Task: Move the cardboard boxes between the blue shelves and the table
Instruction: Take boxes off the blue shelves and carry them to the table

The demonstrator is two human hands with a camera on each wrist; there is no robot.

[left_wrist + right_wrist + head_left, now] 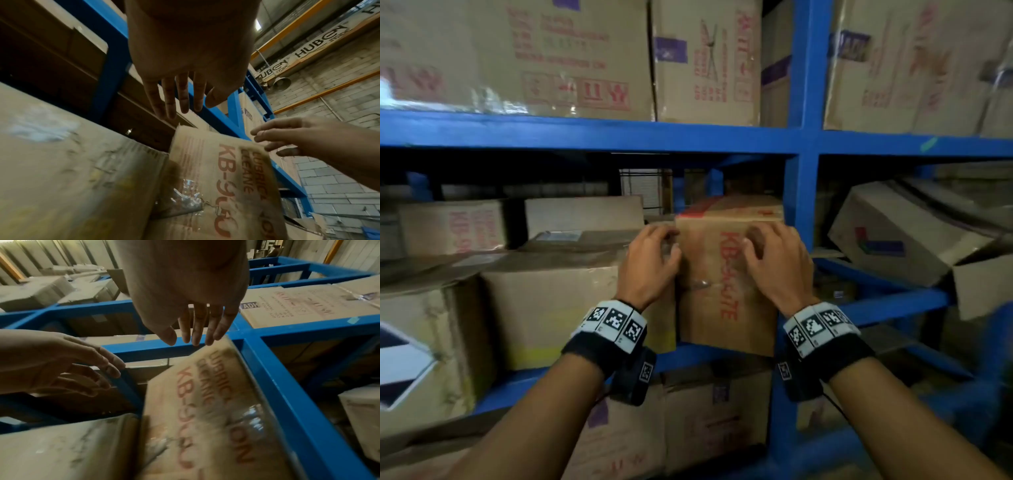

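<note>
While both hands are reaching in, the cardboard box (726, 274) is standing upright on the blue shelf (592, 133), at 3 o'clock of a wider carton (558, 308). Left hand (650, 263) and right hand (774, 263) are hovering with fingers (183, 97) loosely spread, apparently gripping nothing. Stiff, dusty, possibly heavy: its side faces are offering the surest hold.
</note>
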